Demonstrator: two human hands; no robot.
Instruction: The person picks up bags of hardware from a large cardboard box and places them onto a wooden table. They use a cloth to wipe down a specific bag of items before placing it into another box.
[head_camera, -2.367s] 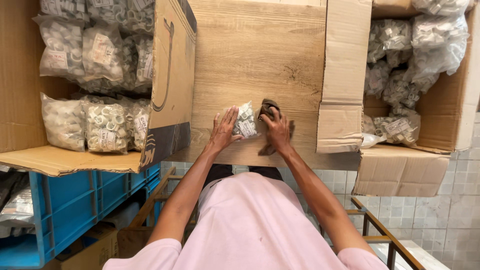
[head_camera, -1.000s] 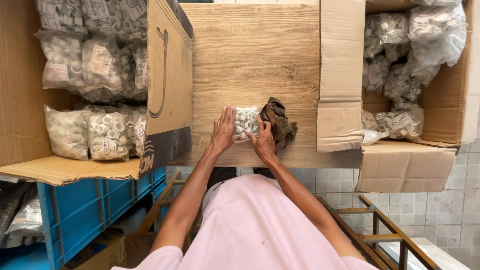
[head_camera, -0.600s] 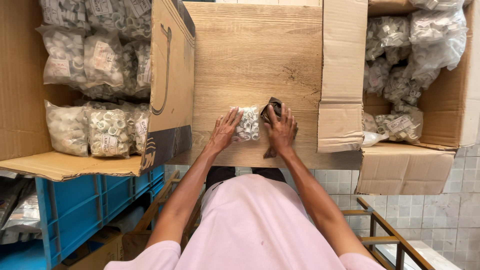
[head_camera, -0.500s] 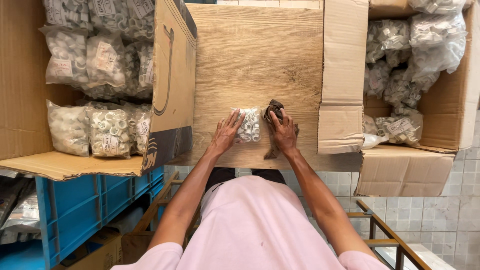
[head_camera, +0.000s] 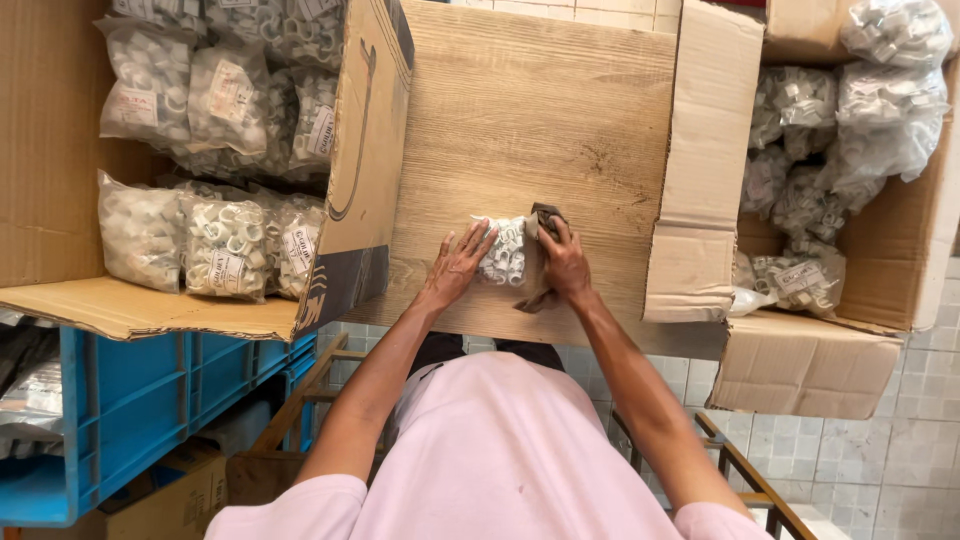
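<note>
A clear plastic bag of small white ring-shaped fittings (head_camera: 505, 250) lies on the wooden table top (head_camera: 530, 120) near its front edge. My left hand (head_camera: 456, 266) presses flat on the bag's left side, fingers spread. My right hand (head_camera: 565, 262) grips a dark brown rag (head_camera: 545, 214) against the bag's right side. The rag's lower end (head_camera: 533, 300) hangs out below my right hand.
An open cardboard box (head_camera: 60, 150) at left holds several bags of white fittings (head_camera: 225, 245). Another open box (head_camera: 880, 250) at right holds more such bags (head_camera: 800, 205). Blue plastic crates (head_camera: 140, 400) stand below left. A tiled floor (head_camera: 900, 470) shows below right.
Both hands stay on the bag. My right hand with the rag has shifted back and forth across the bag's right side; the bag has barely moved.
</note>
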